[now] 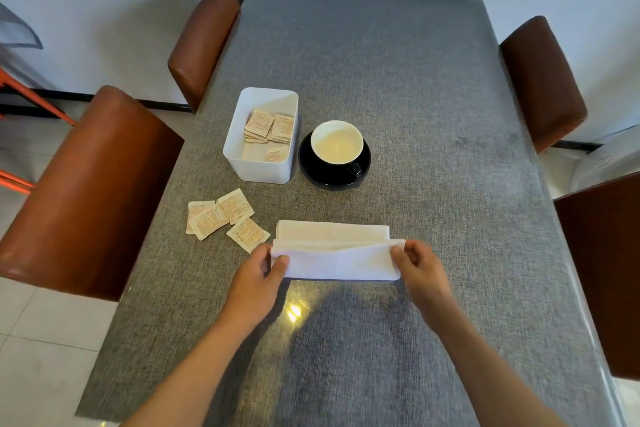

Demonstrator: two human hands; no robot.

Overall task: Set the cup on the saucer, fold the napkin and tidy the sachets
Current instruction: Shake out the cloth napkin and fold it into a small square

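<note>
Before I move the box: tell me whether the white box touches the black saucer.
Apart. The head view shows a narrow strip of grey tablecloth between the white box and the black saucer.

Print on sachets (221,217) too small; nothing legible.

Long table under coarse grey woven cloth (398,73). Directly on it: white rectangular plastic box (258,168), round black saucer (311,168), loose beige paper sachets (221,217) left of the fingertips, folded white cloth napkin (341,262) between them.
</note>
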